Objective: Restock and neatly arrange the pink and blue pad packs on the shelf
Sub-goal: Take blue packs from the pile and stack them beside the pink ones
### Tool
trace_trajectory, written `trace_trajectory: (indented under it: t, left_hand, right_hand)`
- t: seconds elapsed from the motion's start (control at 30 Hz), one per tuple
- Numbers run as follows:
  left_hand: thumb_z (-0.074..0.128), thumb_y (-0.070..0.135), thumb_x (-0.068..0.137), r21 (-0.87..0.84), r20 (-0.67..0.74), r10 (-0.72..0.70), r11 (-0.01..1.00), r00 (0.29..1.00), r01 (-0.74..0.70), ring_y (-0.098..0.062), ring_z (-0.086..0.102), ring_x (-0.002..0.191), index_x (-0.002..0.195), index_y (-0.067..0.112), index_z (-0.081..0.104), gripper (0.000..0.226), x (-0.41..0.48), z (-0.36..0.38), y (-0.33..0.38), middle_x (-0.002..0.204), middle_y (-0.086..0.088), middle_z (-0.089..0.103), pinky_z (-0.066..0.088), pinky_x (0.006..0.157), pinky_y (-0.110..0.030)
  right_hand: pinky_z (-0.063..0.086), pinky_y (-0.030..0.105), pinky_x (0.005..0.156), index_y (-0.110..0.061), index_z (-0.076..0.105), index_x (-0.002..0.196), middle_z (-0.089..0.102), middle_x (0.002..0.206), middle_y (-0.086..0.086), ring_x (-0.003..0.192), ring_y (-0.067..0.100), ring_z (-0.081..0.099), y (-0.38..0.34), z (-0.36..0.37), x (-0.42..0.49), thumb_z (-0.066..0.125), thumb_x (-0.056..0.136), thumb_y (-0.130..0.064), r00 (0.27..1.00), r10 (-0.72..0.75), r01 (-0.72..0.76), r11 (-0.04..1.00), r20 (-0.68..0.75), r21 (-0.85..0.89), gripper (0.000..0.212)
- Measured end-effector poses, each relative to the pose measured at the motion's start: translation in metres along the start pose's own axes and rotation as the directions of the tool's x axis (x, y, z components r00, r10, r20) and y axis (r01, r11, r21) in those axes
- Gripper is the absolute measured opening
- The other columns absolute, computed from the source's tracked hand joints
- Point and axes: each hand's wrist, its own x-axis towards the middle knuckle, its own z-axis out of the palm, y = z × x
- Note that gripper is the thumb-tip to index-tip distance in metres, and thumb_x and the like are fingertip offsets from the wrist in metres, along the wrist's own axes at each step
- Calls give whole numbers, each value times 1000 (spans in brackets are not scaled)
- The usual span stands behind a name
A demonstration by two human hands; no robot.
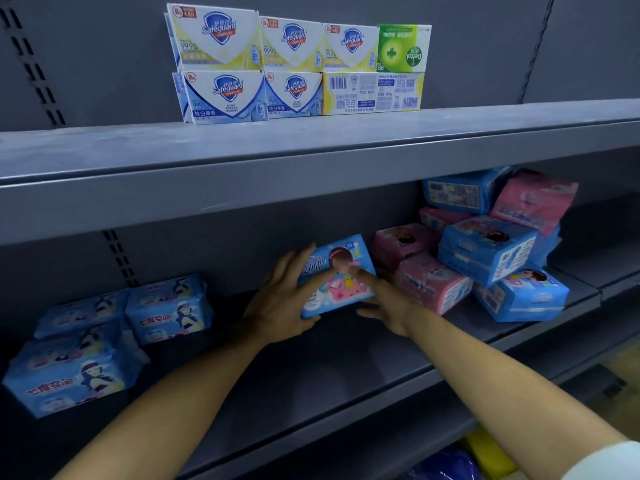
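A blue pad pack (337, 271) stands tilted on the grey middle shelf (311, 368), between my two hands. My left hand (282, 299) holds its left side, thumb under the bottom edge and fingers up the side. My right hand (388, 301) lies across its front right, index finger stretched onto the printed face. To the right lies a loose heap of pink packs (429, 282) and blue packs (488, 249), some leaning on others. At the far left stand other blue packs (169, 308) with a different print.
The upper shelf (311, 157) carries stacked soap boxes (294, 64) and overhangs the work area. Slotted uprights (119, 258) run down the back panel. Below the front lip at lower right, yellow and blue items (485, 455) show.
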Motion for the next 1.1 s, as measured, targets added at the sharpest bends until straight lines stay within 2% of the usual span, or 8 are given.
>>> trace_trajectory:
  t: [0.17, 0.3, 0.47, 0.57, 0.73, 0.9, 1.0, 1.1]
  left_hand:
    - [87, 44, 58, 15, 18, -21, 1000, 1000, 21, -28, 6, 143, 147, 35, 19, 112, -8, 4, -4, 156, -4, 7, 33, 104, -52]
    - [82, 52, 63, -216, 18, -276, 937, 961, 273, -26, -4, 147, 151, 36, 12, 113, -7, 4, -2, 160, -1, -2, 22, 114, -57]
    - [56, 66, 78, -616, 216, -725, 418, 654, 667, -24, 25, 142, 153, 24, 13, 96, 6, 1, 0, 158, -6, 18, 29, 113, -43]
    - [36, 72, 84, -523, 241, -802, 367, 547, 769, -28, 41, 132, 146, 11, 33, 86, 12, 7, 2, 147, -11, 40, 39, 106, -43]
    - [51, 60, 87, -655, 297, -849, 152, 436, 740, -25, 65, 97, 119, 12, 52, 57, 17, 17, 3, 113, -10, 64, 56, 83, -42]
    - [60, 64, 78, -739, 342, -796, 101, 500, 666, -21, 67, 96, 105, 17, 60, 55, 23, 17, 11, 102, -2, 69, 56, 85, -44]
    - [61, 47, 88, -782, 338, -757, 105, 559, 615, -15, 67, 89, 100, 19, 58, 30, 32, 10, 23, 98, 1, 68, 57, 78, -38]
    - [71, 62, 65, -822, 340, -747, 58, 572, 566, -13, 67, 93, 107, 22, 56, 60, 33, 4, 26, 105, 2, 68, 57, 82, -38]
  right_hand:
    - [54, 37, 89, -16, 58, 120, 69, 113, 4, 105, 19, 65, -3, -5, -6, 73, 81, -23, 990, -30, 23, 998, 138, 51, 42]
    - [57, 33, 78, -12, 56, 113, 70, 110, 8, 96, 22, 70, -3, -1, -7, 75, 76, -7, 984, -143, 134, 988, 108, 82, 42]
    - [55, 45, 88, -11, 42, 122, 62, 119, 12, 104, 26, 66, 9, 0, 1, 83, 65, -3, 984, -178, 177, 982, 18, 69, 71]
    - [55, 45, 89, -9, 39, 125, 60, 120, 11, 105, 24, 65, 14, 6, 1, 84, 63, -2, 975, -224, 224, 973, -12, 52, 77]
    - [54, 44, 90, -13, 37, 121, 57, 120, 7, 108, 20, 62, 19, 15, -2, 86, 62, -4, 959, -281, 281, 960, -40, -15, 76]
    - [50, 21, 79, -17, 43, 118, 54, 110, -8, 102, 8, 57, 14, 22, -12, 83, 68, -8, 940, -340, 336, 935, -19, -110, 64]
    - [52, 22, 81, -22, 51, 118, 58, 116, -7, 107, 8, 59, 19, 30, -15, 79, 70, -3, 920, -391, 393, 916, 38, -83, 59]
    - [51, 22, 89, -23, 53, 124, 58, 122, -7, 111, 6, 58, 19, 34, -16, 73, 73, 2, 899, -433, 437, 893, 61, -104, 60]
